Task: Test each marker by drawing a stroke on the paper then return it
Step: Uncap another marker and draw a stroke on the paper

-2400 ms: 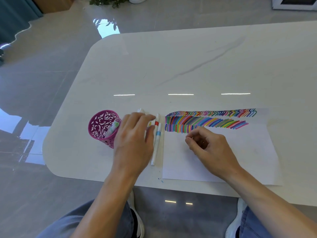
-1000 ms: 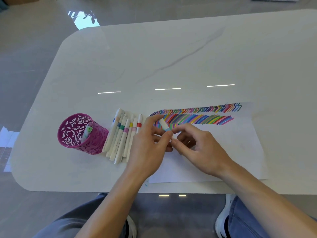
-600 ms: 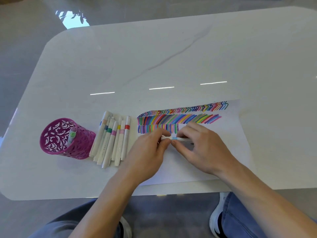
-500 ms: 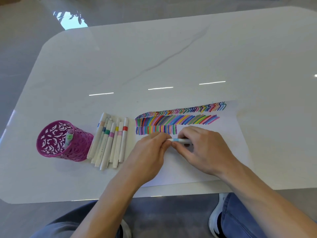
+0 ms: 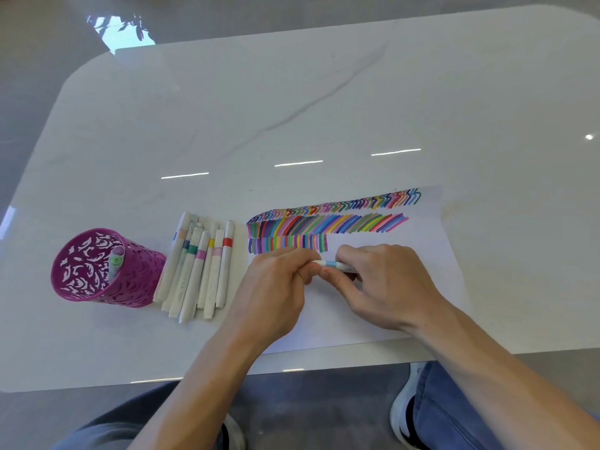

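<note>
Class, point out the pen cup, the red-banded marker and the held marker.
pen cup (image 5: 141, 279): head view, outer wall.
red-banded marker (image 5: 228, 242): head view, red band.
held marker (image 5: 331, 264): head view, blue band.

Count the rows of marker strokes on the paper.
3: a hooked row along the paper's far edge, a slanted row below it, a short upright row just beyond the left hand, which may hide more.

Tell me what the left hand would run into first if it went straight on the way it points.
Probably the right hand: the left hand points up and right along the blue-banded marker both pinch, and the right hand's fingers sit just across it.
</note>
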